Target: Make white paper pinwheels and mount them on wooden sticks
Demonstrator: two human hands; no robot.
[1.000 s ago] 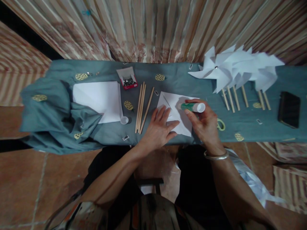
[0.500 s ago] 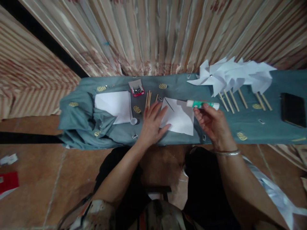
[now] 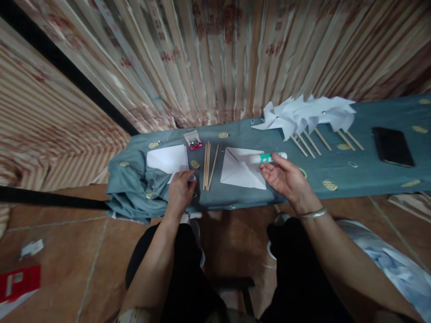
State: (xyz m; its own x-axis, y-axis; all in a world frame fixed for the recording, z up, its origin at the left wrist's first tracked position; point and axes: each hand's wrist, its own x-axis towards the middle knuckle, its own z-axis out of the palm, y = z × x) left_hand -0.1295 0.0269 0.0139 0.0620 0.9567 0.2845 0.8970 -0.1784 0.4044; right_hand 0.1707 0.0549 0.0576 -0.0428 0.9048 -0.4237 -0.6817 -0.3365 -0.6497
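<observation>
My right hand [image 3: 286, 177] holds a green and white glue stick [image 3: 266, 158], uncapped end pointing left, above the right part of a white paper square [image 3: 237, 177]. Cut or crease lines run in from the square's corners. Farther left, my left hand [image 3: 182, 190] has its thumb and fingers closed around a small white cap [image 3: 191, 178] at the table's near side. Between the hands and the box lie several thin wooden sticks [image 3: 207, 166], left of the paper square. A stack of white paper [image 3: 166, 158] lies beyond my left hand, partly under bunched cloth.
A small open red box [image 3: 194, 143] of metal pins sits behind the sticks. Several white paper pinwheels [image 3: 303, 114] on sticks lie at the back right, with a black phone-like object [image 3: 393, 147] beyond. A green tablecloth [image 3: 208, 202] covers the narrow table; a pleated curtain [image 3: 218, 67] hangs behind.
My left hand has left the paper square and moved left to the small white cap, closing on it. My right hand still holds the glue stick over the paper. The camera view has shifted.
</observation>
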